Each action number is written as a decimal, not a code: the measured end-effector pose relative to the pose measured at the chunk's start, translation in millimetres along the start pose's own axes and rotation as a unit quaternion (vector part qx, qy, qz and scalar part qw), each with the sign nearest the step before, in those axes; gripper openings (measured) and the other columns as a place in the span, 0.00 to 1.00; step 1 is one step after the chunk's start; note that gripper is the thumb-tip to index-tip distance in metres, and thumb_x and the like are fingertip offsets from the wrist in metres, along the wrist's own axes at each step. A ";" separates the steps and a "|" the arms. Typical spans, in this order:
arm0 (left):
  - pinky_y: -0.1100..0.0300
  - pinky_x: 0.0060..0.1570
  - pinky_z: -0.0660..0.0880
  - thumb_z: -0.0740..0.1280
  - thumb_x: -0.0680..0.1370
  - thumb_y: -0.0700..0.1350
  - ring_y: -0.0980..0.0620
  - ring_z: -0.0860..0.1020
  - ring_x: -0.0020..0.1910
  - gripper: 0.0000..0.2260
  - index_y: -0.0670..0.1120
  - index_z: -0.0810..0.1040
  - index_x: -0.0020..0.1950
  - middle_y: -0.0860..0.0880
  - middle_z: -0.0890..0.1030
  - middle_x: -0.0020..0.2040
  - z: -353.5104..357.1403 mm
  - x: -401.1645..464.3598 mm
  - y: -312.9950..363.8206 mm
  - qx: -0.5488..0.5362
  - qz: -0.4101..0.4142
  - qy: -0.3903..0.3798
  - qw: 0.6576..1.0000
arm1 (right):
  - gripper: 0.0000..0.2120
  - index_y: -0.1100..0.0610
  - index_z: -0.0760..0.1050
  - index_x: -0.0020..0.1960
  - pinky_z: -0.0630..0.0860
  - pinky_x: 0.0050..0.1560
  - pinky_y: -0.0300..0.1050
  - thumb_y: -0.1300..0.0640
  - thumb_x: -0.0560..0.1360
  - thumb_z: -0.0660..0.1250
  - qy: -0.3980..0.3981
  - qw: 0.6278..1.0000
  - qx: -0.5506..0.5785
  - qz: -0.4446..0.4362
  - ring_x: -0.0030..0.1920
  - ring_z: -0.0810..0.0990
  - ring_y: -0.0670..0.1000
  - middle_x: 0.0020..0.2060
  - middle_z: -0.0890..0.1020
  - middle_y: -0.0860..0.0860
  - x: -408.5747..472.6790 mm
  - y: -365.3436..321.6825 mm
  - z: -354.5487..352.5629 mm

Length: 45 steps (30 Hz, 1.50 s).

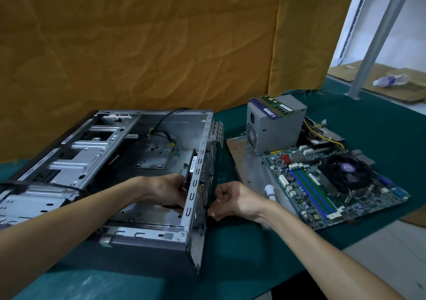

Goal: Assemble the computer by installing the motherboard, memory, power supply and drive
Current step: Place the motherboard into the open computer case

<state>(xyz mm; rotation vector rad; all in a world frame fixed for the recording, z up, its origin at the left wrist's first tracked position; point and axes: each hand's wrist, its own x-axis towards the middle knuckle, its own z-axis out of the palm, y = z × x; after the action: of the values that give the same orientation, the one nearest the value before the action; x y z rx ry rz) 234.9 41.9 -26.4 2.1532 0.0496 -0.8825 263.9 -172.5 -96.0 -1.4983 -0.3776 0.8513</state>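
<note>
open case [129, 161] at left of green surface [242, 253]. left hand [168, 190] inside its right wall, fingers curled on black fan [193, 163]. right hand [232, 199] outside, fingers pinching a black rivet. motherboard [334, 184] right, psu [275, 126] with memory sticks [272, 106] far right; near edge free.

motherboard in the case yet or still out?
Out. The motherboard lies flat on the green mat, right of the case, whose floor is bare metal.

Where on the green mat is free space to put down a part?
Free: the green mat in front, between the case and the motherboard, near the right hand. Crowded: the right side, with the power supply and screwdriver.
</note>
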 end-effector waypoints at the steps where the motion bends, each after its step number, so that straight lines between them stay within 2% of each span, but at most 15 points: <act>1: 0.72 0.38 0.77 0.76 0.73 0.33 0.66 0.83 0.38 0.14 0.47 0.75 0.50 0.62 0.85 0.36 0.0 -0.2 0.4 -0.004 0.002 0.000 1.000 | 0.19 0.57 0.66 0.40 0.83 0.42 0.46 0.79 0.74 0.69 0.002 0.999 0.031 0.010 0.37 0.83 0.56 0.36 0.85 0.59 0.0 1.1 0.0; 4: 0.73 0.38 0.77 0.76 0.73 0.33 0.67 0.83 0.39 0.14 0.48 0.76 0.49 0.62 0.85 0.36 0.5 -0.2 0.8 0.000 0.015 -0.008 1.000 | 0.19 0.58 0.66 0.42 0.82 0.41 0.47 0.80 0.74 0.66 0.010 0.997 0.068 0.019 0.38 0.83 0.58 0.37 0.85 0.61 0.3 3.3 0.8; 10: 0.72 0.38 0.77 0.75 0.74 0.32 0.66 0.83 0.41 0.17 0.49 0.73 0.53 0.64 0.85 0.38 0.5 1.1 -1.6 -0.011 0.020 -0.027 0.999 | 0.21 0.57 0.65 0.41 0.84 0.42 0.46 0.79 0.73 0.69 0.019 1.000 -0.004 0.008 0.40 0.83 0.59 0.37 0.84 0.60 -1.1 -2.0 4.3; 13: 0.70 0.40 0.78 0.76 0.73 0.32 0.63 0.84 0.41 0.17 0.47 0.74 0.54 0.60 0.86 0.39 -0.5 3.5 -4.5 -0.010 0.029 -0.027 0.999 | 0.20 0.56 0.64 0.41 0.83 0.43 0.46 0.79 0.75 0.66 0.001 0.999 0.037 0.038 0.41 0.83 0.58 0.37 0.84 0.60 -2.3 -3.5 1.4; 16: 0.69 0.40 0.78 0.76 0.73 0.32 0.61 0.84 0.40 0.14 0.46 0.77 0.51 0.55 0.86 0.38 -1.8 7.4 -7.5 -0.002 0.036 -0.024 0.999 | 0.20 0.57 0.64 0.41 0.83 0.44 0.46 0.79 0.76 0.65 -0.003 0.996 0.061 0.064 0.40 0.82 0.57 0.37 0.84 0.60 -1.9 -1.4 1.6; 19: 0.69 0.41 0.79 0.76 0.73 0.32 0.61 0.85 0.42 0.15 0.46 0.76 0.52 0.57 0.87 0.40 -2.8 9.0 -9.1 -0.006 0.036 -0.026 0.999 | 0.17 0.59 0.67 0.42 0.83 0.42 0.46 0.79 0.76 0.64 0.021 0.992 0.100 0.076 0.39 0.83 0.56 0.36 0.83 0.60 1.3 -0.6 1.8; 24: 0.70 0.39 0.78 0.75 0.74 0.31 0.64 0.83 0.39 0.15 0.46 0.74 0.50 0.60 0.84 0.35 -2.6 8.6 -8.9 0.012 0.040 -0.027 0.999 | 0.12 0.64 0.73 0.47 0.84 0.47 0.47 0.80 0.74 0.67 0.005 0.997 0.064 0.046 0.39 0.85 0.55 0.39 0.84 0.61 -0.3 -0.5 2.5; 28: 0.71 0.37 0.78 0.75 0.73 0.31 0.65 0.84 0.39 0.16 0.47 0.74 0.52 0.61 0.84 0.35 -3.3 7.6 -7.8 0.011 0.027 -0.023 0.999 | 0.11 0.67 0.79 0.50 0.85 0.46 0.46 0.79 0.72 0.70 0.021 0.998 0.060 0.015 0.39 0.86 0.55 0.40 0.85 0.61 -3.3 6.2 2.4; 35: 0.72 0.34 0.76 0.73 0.76 0.32 0.66 0.83 0.35 0.16 0.49 0.71 0.52 0.62 0.84 0.35 -5.4 9.0 -7.8 -0.008 0.001 -0.031 0.999 | 0.19 0.67 0.77 0.55 0.84 0.49 0.50 0.79 0.68 0.74 0.047 0.997 0.059 -0.018 0.40 0.85 0.56 0.40 0.86 0.60 -0.6 13.0 1.7; 38: 0.72 0.35 0.77 0.71 0.78 0.32 0.64 0.83 0.36 0.12 0.48 0.74 0.51 0.60 0.85 0.35 -7.1 10.2 -10.2 -0.022 -0.011 -0.029 0.999 | 0.20 0.66 0.75 0.56 0.83 0.45 0.49 0.78 0.68 0.75 0.056 0.997 0.048 -0.022 0.39 0.85 0.56 0.40 0.87 0.60 -0.5 14.1 2.5; 40: 0.73 0.37 0.77 0.73 0.76 0.33 0.65 0.84 0.38 0.12 0.50 0.82 0.43 0.59 0.86 0.36 -7.6 10.6 -10.9 -0.012 -0.017 -0.027 0.999 | 0.21 0.66 0.75 0.56 0.83 0.43 0.47 0.78 0.68 0.75 0.063 0.997 0.045 -0.028 0.38 0.85 0.55 0.40 0.87 0.60 -0.7 15.7 2.2; 41: 0.72 0.37 0.77 0.74 0.75 0.33 0.64 0.84 0.38 0.12 0.49 0.84 0.39 0.59 0.86 0.36 -8.2 11.0 -11.7 -0.011 -0.017 -0.023 1.000 | 0.21 0.66 0.74 0.56 0.83 0.43 0.47 0.77 0.68 0.76 0.065 0.996 0.044 -0.031 0.38 0.85 0.55 0.40 0.87 0.60 -0.5 15.8 2.8; 42: 0.71 0.38 0.78 0.74 0.75 0.32 0.62 0.84 0.38 0.11 0.48 0.84 0.40 0.57 0.86 0.36 -7.9 11.2 -12.7 -0.012 -0.021 -0.022 0.999 | 0.21 0.67 0.74 0.56 0.83 0.43 0.47 0.77 0.67 0.76 0.066 0.996 0.042 -0.033 0.38 0.85 0.55 0.40 0.87 0.60 -0.5 16.0 2.7; 44: 0.65 0.39 0.81 0.73 0.76 0.31 0.56 0.86 0.40 0.09 0.44 0.78 0.45 0.53 0.86 0.36 -7.3 13.2 -15.0 -0.007 -0.019 -0.008 1.000 | 0.20 0.66 0.74 0.55 0.83 0.43 0.47 0.78 0.67 0.76 0.070 0.996 0.040 -0.037 0.38 0.85 0.55 0.40 0.87 0.60 -0.7 16.8 2.8; 45: 0.60 0.44 0.83 0.72 0.76 0.31 0.50 0.86 0.45 0.10 0.44 0.77 0.46 0.51 0.85 0.38 -7.7 16.6 -18.2 0.013 -0.014 0.013 1.000 | 0.20 0.66 0.74 0.55 0.83 0.43 0.47 0.78 0.67 0.75 0.073 0.996 0.035 -0.040 0.38 0.85 0.55 0.39 0.87 0.60 -0.8 17.4 3.3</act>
<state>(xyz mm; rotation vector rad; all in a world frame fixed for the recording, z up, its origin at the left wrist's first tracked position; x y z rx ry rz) 246.3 55.7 -45.0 2.1931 0.0820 -0.8746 256.5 -173.1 -112.1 -1.4605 -0.2939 0.6804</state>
